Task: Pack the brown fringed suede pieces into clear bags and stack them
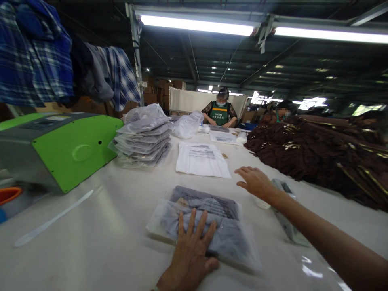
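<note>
My left hand (194, 246) lies flat with its fingers spread on a grey folded garment in a clear plastic bag (233, 238). Printed lines of text show across the bag's far part, and a small tan tag sits inside it. My right hand (254, 182) is stretched out above the table, fingers extended, with nothing in it. It hovers near the right edge of a stack of white printed plastic bags (201, 159). Below my right forearm is a grey device or holder (292, 230), partly hidden, beside a small white roll (262, 203).
A stack of bagged garments (144, 141) stands left of the white bags, beside a green and grey machine (80, 149). A white plastic strip (54, 220) lies at the left. Dark brown garments (321, 153) are heaped at the right. Across the table works a person in a green apron (220, 115).
</note>
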